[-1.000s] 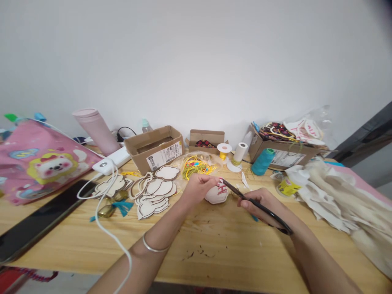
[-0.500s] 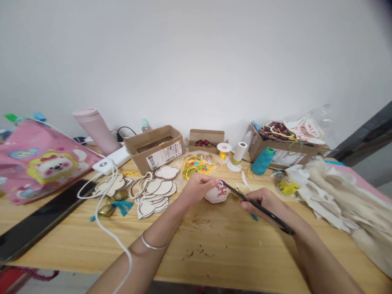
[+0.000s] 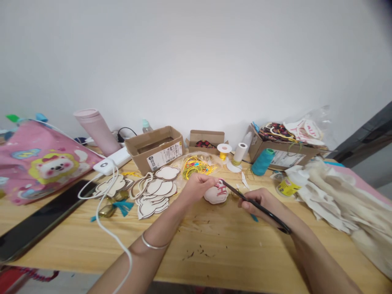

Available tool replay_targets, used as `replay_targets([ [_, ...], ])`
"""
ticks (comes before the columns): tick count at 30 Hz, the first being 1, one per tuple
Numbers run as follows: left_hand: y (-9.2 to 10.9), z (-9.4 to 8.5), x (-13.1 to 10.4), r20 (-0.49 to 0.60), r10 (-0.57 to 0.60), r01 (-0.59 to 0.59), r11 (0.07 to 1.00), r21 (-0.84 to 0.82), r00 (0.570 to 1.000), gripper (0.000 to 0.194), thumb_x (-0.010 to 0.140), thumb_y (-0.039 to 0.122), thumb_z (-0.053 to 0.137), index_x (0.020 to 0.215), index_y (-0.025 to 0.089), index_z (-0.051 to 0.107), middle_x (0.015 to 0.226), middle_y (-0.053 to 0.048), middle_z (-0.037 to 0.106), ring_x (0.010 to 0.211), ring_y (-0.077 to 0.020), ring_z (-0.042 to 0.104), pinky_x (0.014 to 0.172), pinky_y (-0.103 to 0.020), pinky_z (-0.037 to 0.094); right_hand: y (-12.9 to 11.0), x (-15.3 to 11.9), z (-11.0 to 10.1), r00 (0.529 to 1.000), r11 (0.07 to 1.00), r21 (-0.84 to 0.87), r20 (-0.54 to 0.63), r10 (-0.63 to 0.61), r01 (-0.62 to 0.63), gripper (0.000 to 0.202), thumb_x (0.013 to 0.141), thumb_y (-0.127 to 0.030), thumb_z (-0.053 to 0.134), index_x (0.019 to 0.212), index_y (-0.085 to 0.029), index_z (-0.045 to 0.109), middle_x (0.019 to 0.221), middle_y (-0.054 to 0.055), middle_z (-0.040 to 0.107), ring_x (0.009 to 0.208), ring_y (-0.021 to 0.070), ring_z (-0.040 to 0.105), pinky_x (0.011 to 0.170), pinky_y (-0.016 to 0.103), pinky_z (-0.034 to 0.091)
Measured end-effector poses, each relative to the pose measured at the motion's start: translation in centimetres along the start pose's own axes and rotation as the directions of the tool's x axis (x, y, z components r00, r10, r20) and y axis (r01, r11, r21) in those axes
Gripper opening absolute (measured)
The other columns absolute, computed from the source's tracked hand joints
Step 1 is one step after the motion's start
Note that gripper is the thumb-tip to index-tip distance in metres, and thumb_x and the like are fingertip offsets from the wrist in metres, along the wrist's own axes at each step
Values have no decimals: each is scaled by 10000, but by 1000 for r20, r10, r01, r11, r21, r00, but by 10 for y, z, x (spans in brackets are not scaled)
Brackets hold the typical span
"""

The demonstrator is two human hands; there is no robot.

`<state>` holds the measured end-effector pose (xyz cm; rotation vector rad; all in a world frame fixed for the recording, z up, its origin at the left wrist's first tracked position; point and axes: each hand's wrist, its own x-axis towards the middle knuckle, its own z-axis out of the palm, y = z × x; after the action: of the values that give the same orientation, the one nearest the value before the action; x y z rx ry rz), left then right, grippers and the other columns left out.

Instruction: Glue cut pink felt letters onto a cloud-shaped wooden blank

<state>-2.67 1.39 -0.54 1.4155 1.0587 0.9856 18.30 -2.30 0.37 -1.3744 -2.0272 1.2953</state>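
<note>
Black scissors (image 3: 257, 207) clenched in right hand (image 3: 260, 202); left hand (image 3: 197, 185) seemingly pinches white ornament (image 3: 216, 192).

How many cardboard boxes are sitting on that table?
3, all along the back edge by the wall: a labelled open box left of centre, a small box in the middle, and a box heaped with patterned pieces on the right. Clutter may hide others.

Pale wooden table (image 3: 214, 249), matt and grained. Glossy black scissors (image 3: 257, 206), smooth. Soft cloth patch (image 3: 216, 192) at their 10 o'clock. Matt cardboard box (image 3: 156, 149). Shiny metal bangle (image 3: 153, 244).
</note>
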Motion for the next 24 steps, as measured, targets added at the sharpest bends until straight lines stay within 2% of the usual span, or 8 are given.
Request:
replay_targets([
  [3, -1, 2, 0, -3, -23, 23, 998, -65, 1000, 372, 678, 374, 597, 408, 128, 527, 420, 32, 450, 456, -71, 369, 455, -208, 272, -3, -1, -1, 999, 999, 24, 10, -40, 40, 637, 622, -770, 418, 642, -141, 519, 489, -57, 287, 427, 58, 258, 391, 211, 185],
  [8, -5, 5, 1, 2, -58, 58, 978, -200, 998, 301, 679, 360, 608, 493, 123, 612, 538, -10, 589, 543, -106, 480, 525, -222, 370, -5, -4, -2, 996, 995, 50, 23, -87, 86, 742, 614, -800, 383, 765, -99, 572, 497, -54, 322, 433, 58, 265, 394, 208, 190],
  [12, -7, 6, 0, 2, -58, 57, 971, -232, 998, 272, 691, 350, 609, 541, 126, 649, 578, -19, 616, 580, -116, 510, 572, -230, 406, -2, -3, -2, 990, 988, 60, 27, -141, 139, 779, 622, -804, 369, 806, -78, 584, 493, -54, 324, 429, 56, 253, 380, 204, 181],
  [16, -5, 6, -1, 3, -67, 65, 973, -222, 998, 283, 709, 355, 595, 580, 113, 663, 588, -30, 616, 595, -122, 519, 590, -236, 411, 3, -2, 1, 988, 984, 98, 27, -149, 146, 760, 630, -797, 374, 820, -90, 577, 479, -60, 320, 393, 51, 256, 349, 198, 178],
  [20, -4, 6, -1, -21, -66, 60, 977, -205, 998, 298, 709, 369, 583, 574, 111, 649, 551, -13, 580, 553, -105, 482, 545, -221, 385, 10, 1, 6, 988, 971, 197, 36, -148, 138, 693, 655, -762, 410, 847, -111, 549, 483, -48, 386, 402, 62, 327, 370, 192, 258],
  [24, -6, 3, 4, -87, -68, 51, 982, -185, 994, 305, 676, 373, 595, 495, 128, 588, 473, 23, 495, 483, -80, 407, 466, -202, 328, 13, 13, 10, 991, 953, 279, 31, -132, 118, 660, 626, -728, 505, 841, -106, 550, 535, -19, 458, 473, 80, 394, 434, 205, 314],
])
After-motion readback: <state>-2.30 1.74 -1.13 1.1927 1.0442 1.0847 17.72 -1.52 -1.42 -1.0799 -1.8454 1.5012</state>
